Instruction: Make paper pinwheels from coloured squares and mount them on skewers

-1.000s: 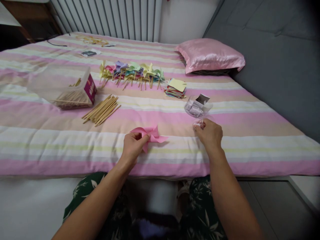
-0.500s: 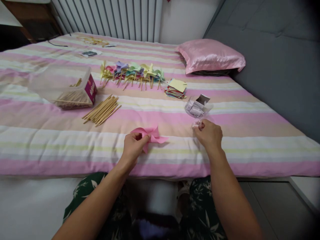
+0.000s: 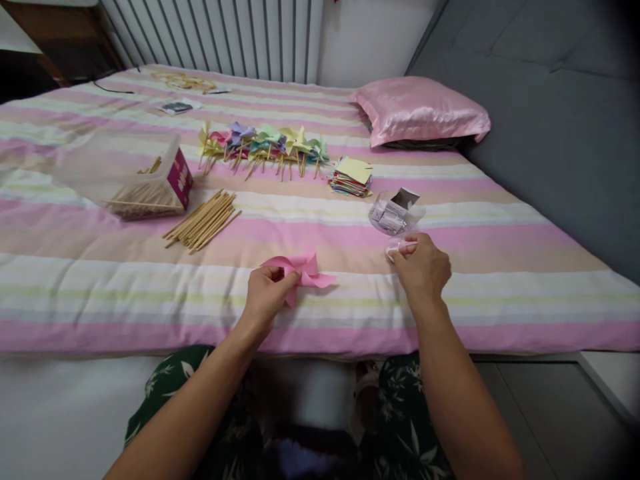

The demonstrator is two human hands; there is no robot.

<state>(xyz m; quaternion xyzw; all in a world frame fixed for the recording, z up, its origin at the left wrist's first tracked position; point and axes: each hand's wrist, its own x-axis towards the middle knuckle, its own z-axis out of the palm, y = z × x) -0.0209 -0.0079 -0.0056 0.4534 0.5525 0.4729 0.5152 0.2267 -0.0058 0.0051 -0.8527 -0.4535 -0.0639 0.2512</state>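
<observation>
My left hand (image 3: 270,287) pinches a pink paper pinwheel (image 3: 307,270) between thumb and fingers, its folded blades spread out to the right. To the right, the fingers of my right hand (image 3: 424,267) are closed at a small clear plastic packet (image 3: 395,246) lying low over the bedspread. What is in the packet is too small to make out. Just beyond that hand sits a clear round plastic tub (image 3: 393,217) holding small silvery packets.
On the striped bedspread (image 3: 310,327) lie a pile of wooden sticks (image 3: 204,221), a clear box (image 3: 145,180) of more sticks, a row of finished paper pinwheels (image 3: 267,139), and a stack of coloured paper squares (image 3: 351,175). A pink pillow (image 3: 425,110) rests by the grey headboard (image 3: 540,133).
My right hand has shifted slightly up and to the right, its fingers changing position on the clear packet. My left hand and the pink pinwheel stay in place.
</observation>
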